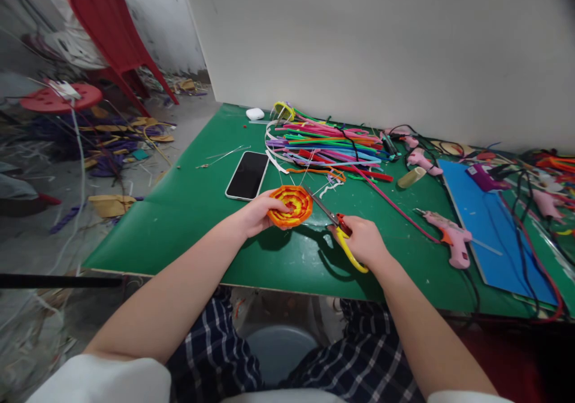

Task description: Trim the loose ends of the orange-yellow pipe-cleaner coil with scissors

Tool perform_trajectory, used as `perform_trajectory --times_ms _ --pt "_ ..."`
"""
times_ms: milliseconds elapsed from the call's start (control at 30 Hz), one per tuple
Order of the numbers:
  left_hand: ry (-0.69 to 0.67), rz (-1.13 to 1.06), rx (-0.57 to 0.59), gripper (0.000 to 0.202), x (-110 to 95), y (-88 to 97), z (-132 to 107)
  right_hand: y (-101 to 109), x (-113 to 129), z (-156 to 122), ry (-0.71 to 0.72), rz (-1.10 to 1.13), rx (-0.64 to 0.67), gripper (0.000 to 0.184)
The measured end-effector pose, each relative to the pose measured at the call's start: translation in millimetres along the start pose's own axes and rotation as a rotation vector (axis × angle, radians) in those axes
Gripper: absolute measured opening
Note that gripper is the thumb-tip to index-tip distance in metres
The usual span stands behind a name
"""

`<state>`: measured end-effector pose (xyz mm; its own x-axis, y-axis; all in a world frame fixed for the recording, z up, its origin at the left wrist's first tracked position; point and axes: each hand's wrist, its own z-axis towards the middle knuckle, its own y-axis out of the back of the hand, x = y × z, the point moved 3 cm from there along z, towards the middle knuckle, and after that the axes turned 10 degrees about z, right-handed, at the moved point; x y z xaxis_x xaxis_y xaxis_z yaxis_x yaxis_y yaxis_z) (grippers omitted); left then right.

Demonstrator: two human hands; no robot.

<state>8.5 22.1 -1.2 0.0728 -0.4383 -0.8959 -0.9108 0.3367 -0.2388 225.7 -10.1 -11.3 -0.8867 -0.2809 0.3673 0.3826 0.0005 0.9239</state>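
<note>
— Two hands over the green desk (188, 211), yes? In the left hand (258, 214)?

— A round orange-and-yellow woven disc (291, 206), flat like a small mat, pinched at its left edge. Fingers closed on it, thumb on top. Held just above the desk, near the front edge, with a shadow under it.

— And in the right hand (366, 241)?

— A pair of scissors with yellow and red handles (336, 226). Fingers wrapped around the handles, closed on them. Blades pointing up and left, tip at the right rim of the disc. Blades open or closed: cannot tell, too thin to see.

— Touching the disc?

— Very close, at the rim. Contact not clear.

— Around them?

— Just behind the disc, a black smartphone (247, 175) lying flat, screen dark. Further back, a big pile of coloured plastic strips (327, 142), pink, green, blue, red. At the back left corner, a small white case (255, 114). To the right of the scissors, well apart, a pink glue gun (449, 238) lying on its side, next to a blue rectangular sheet (494, 223). More pink glue guns and black cables further right.

— Beyond the desk?

— On the left, a red plastic chair (112, 29) and a red round stool (60, 97), over a floor full of scraps.
</note>
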Motion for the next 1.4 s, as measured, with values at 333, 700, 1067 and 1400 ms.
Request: perform_trajectory --times_ms 333,700,1067,1400 --pt "-0.029 -0.019 -0.068 0.034 3.7 3.2 4.6 6.9 5.4 -0.8 -0.010 -0.026 0.015 0.039" --pt "-0.059 -0.017 -0.037 0.036 3.6 2.2 5.1 3.7 6.4 -4.6 0.091 -0.028 0.018 0.052" --pt "-0.042 -0.008 -0.044 0.037 1.8 1.6 2.6 3.2 5.6 -4.2 0.080 0.023 0.021 0.059" --pt "-0.044 -0.015 -0.036 0.037 4.5 1.3 3.9 5.3 6.8 -3.3 0.029 0.045 0.026 0.052"
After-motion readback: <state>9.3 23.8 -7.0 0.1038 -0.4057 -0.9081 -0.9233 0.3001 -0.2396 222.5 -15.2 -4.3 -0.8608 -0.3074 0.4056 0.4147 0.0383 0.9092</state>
